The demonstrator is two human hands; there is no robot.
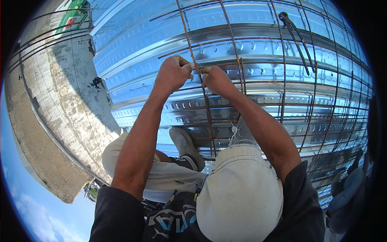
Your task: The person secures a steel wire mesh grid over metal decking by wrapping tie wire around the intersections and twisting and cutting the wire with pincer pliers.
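Note:
My left hand point(174, 74) is closed in a pinch just left of a crossing in the rusty rebar grid point(206, 101). On the other side of the same crossing, the fingers of my right hand point(217, 80) are curled tight against the bar. Whatever lies between my fingertips is too small or hidden to make out. Long-handled pincers point(297, 42) rest across the bars at the upper right, apart from both hands. Under the grid runs shiny ribbed metal decking point(133, 68).
My knee point(242, 193) and a grey boot point(186, 146) are close below the hands. A thin wire piece point(138, 88) lies on the decking. The decking ends at the left above lower pale ground point(66, 92). Part of another person point(346, 193) shows at the right edge.

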